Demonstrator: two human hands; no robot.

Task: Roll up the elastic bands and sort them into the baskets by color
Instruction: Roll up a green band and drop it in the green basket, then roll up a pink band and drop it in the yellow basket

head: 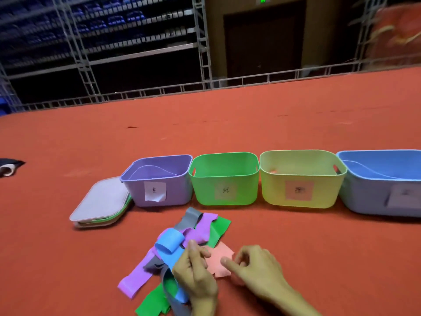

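A pile of loose elastic bands lies on the red table in front of me: a blue band (169,244) curled into a loop, purple bands (136,277), green bands (219,226), grey bands (189,218) and a pink band (216,258). My left hand (196,279) lies over the blue and grey bands and pinches the pink band's left edge. My right hand (255,267) has its fingers curled, with the index fingertip on the pink band's right side. Behind the pile stand a purple basket (136,192), a green basket (205,190), a yellow basket (273,190) and a blue basket (364,192), each with a paper label.
A stack of basket lids (100,201) leans at the purple basket's left side. A dark object (9,166) lies at the far left of the table. A metal railing (205,85) and shelving stand beyond the table's far edge.
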